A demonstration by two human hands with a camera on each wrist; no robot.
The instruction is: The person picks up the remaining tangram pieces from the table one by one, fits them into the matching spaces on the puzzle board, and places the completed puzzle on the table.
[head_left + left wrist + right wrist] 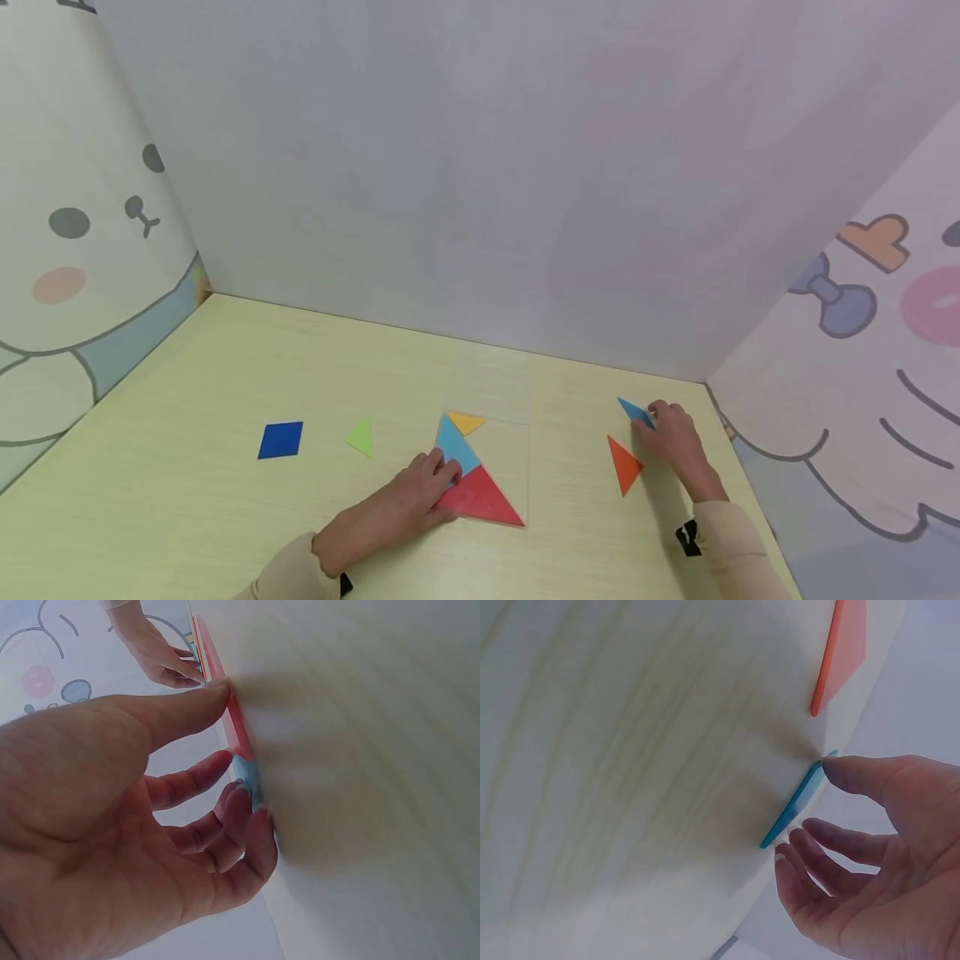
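Observation:
My left hand rests its fingertips on a light blue triangle and a large red triangle, which lie edge to edge on a clear tray. In the left wrist view, the thumb touches the red piece's edge, with the fingers spread along toward the light blue one. A small yellow-orange triangle lies by the light blue tip. At the right, my right hand pinches a blue triangle between thumb and fingertips, close to the tabletop. An orange-red triangle lies just nearer and to the left.
A dark blue parallelogram and a small green triangle lie on the left of the pale wooden table. A whitish curtain rises behind it, and panels with cartoon prints stand on both sides.

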